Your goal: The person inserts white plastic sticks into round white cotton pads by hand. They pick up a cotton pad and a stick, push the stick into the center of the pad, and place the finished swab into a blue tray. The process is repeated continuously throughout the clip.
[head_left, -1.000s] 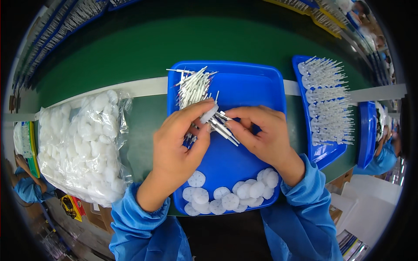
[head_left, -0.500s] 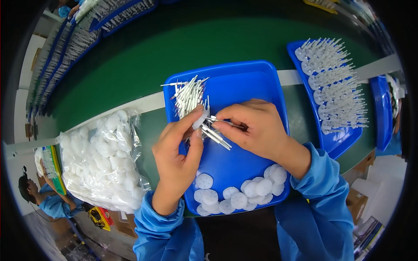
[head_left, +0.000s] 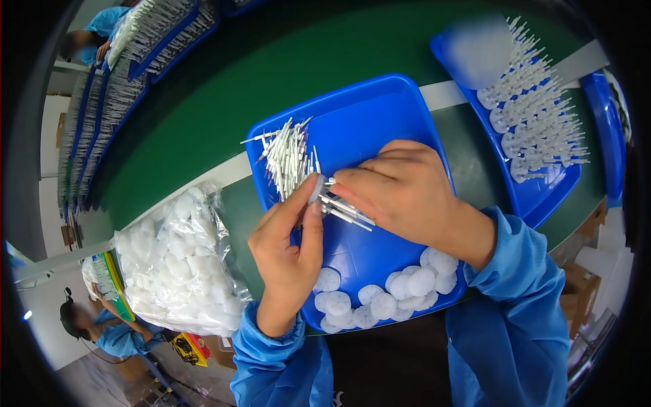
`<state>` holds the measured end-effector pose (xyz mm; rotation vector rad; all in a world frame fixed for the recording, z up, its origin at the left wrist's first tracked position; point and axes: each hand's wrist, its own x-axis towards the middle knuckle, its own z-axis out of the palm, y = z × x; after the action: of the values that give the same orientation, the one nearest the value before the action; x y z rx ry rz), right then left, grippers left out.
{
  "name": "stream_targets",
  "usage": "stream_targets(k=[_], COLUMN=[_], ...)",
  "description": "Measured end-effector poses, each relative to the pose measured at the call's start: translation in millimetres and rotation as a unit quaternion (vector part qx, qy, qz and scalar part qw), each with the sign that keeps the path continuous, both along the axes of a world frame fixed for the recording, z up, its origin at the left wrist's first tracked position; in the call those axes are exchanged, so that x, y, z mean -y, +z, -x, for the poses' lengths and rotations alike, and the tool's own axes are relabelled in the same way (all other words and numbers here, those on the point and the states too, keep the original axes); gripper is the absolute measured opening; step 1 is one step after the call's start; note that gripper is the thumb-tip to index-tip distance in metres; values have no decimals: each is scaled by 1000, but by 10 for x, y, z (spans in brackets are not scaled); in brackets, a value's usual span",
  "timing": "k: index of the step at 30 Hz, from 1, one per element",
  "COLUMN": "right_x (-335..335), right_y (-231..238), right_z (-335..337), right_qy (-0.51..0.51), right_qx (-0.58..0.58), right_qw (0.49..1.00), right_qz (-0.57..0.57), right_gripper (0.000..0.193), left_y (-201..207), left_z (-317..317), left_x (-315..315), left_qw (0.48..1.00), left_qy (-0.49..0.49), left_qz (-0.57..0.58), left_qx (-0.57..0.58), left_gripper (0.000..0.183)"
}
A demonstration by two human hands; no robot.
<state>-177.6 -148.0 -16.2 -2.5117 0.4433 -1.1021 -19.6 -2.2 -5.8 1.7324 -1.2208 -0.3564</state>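
My left hand [head_left: 288, 251] pinches a small white plastic disc [head_left: 316, 191] between thumb and fingertips, above a blue tray [head_left: 359, 112]. Several thin white sticks [head_left: 348, 212] jut out of the disc toward the right. At the disc's right side, my right hand [head_left: 413, 197] has its fingers closed round a thin white stick [head_left: 331, 182], mostly hidden behind them. A heap of loose white sticks [head_left: 286, 159] lies in the tray's far left corner. Along its near edge rest several loose white discs [head_left: 384, 306].
Left of the tray is a clear bag [head_left: 180, 261] full of white pieces. A second blue tray [head_left: 546, 207] at right holds rows of discs with sticks [head_left: 542, 122]; a blurred patch covers part. More filled trays [head_left: 173, 44] stand far left. A co-worker [head_left: 119, 336] sits at left.
The whole view has shifted and turned slightly. My right hand has closed in on the disc, its fingers now covering more of the stick. My left hand keeps its pinch.
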Motion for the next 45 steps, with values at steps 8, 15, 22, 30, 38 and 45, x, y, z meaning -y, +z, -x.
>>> stream_targets(k=[8,15,22,30,38,45], right_x=[1,-67,91,-58,-13,22], right_y=[59,79,102,171,168,248], right_z=[37,30,-4,22,63,75], right_qy=[37,-10,52,148,189,161], right_qx=[-44,-17,64,21,50,-20], right_qw=[998,1000,987,887,821,789], right_qz=[23,15,-137,-437,-537,-593], right_gripper=[21,15,22,25,21,16], left_y=[33,55,31,96,96,103], left_z=[55,-32,-154,-53,-70,-63], left_x=[-32,-36,-57,14,29,16], left_qw=[998,992,977,986,987,980], left_qy=[13,-56,-35,-59,-72,-90], left_qz=[-27,9,18,110,108,98], left_qx=[-49,-114,-211,113,96,147], left_gripper=[33,41,45,57,57,57])
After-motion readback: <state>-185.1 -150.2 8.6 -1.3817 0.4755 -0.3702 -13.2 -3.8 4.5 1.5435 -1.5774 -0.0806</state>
